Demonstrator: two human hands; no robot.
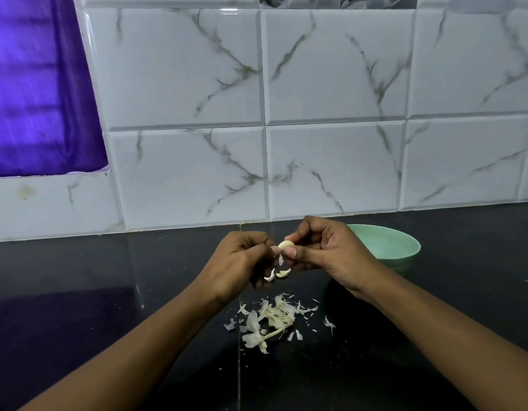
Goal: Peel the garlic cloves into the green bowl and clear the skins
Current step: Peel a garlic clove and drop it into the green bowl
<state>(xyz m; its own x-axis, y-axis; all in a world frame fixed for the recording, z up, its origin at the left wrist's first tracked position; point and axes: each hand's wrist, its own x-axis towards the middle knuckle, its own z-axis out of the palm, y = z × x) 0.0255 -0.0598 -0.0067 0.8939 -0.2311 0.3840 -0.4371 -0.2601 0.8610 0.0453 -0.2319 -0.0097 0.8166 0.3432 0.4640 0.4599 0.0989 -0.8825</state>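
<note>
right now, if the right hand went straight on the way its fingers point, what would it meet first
Probably the left hand: the right hand points leftward, pinching the garlic clove, and the left hand's fingertips are right at the clove's other side. Depth is unclear from one view.

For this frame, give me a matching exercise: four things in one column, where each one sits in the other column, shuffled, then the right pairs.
1. green bowl
2. skins
3. purple curtain
4. garlic clove

A. pinched between the left hand and the right hand
B. upper left, beside the tiled wall
C. heaped on the dark counter, nearer the camera than the hands
D. on the counter, behind the right hand

Pairs: 1-D, 2-C, 3-B, 4-A.
</note>
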